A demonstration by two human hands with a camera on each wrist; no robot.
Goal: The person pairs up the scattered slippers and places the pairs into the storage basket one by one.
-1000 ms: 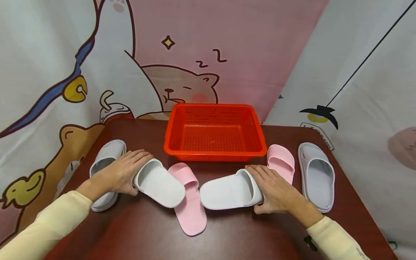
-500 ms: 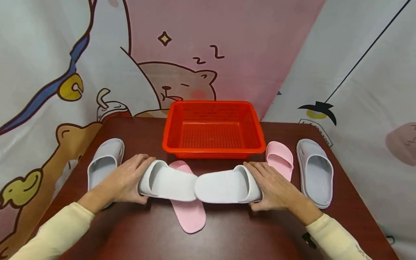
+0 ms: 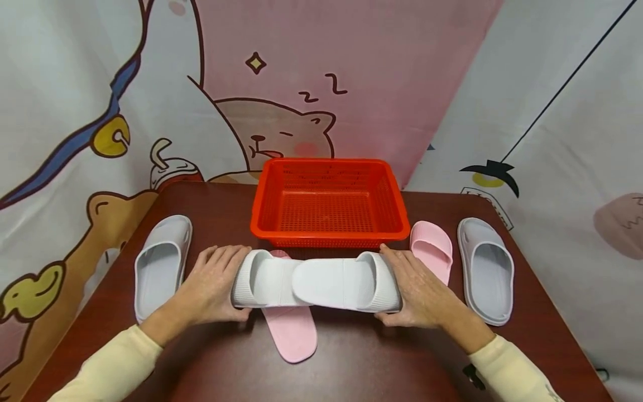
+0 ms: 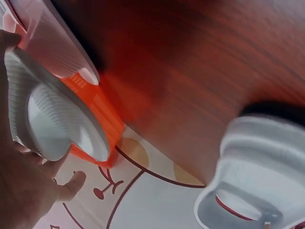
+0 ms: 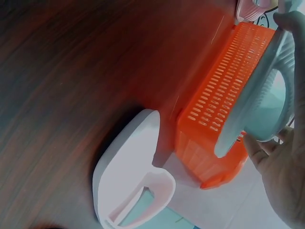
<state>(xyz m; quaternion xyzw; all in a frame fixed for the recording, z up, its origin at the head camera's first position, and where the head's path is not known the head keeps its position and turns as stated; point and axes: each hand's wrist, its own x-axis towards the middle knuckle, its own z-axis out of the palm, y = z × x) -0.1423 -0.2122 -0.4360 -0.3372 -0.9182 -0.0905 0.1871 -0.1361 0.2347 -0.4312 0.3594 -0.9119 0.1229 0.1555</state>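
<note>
My left hand [image 3: 216, 287] grips the strap end of one white slipper [image 3: 273, 279], thumb below and fingers over the strap. At the other side my right hand [image 3: 419, 287] holds the second white slipper [image 3: 326, 282] the same way. The two slippers lie end to end, heels inward, and the right one's heel overlaps the left one's. Beneath them a pink slipper [image 3: 293, 335] lies on the table, its upper part mostly hidden. The left wrist view shows the fingers wrapped along the white slipper [image 4: 62, 109]; the right wrist view shows the other white slipper [image 5: 252, 95] in the hand.
An orange-red plastic basket [image 3: 329, 237] stands at the back of the brown table [image 3: 351, 368], with no slippers inside. Another pink slipper [image 3: 432, 248] lies right of it. Grey clogs lie at each side, the left clog [image 3: 162, 268] and the right clog [image 3: 486, 273].
My left hand has moved right and turned its white slipper level, bringing the two slippers together until their heels overlap. The right hand has shifted only slightly.
</note>
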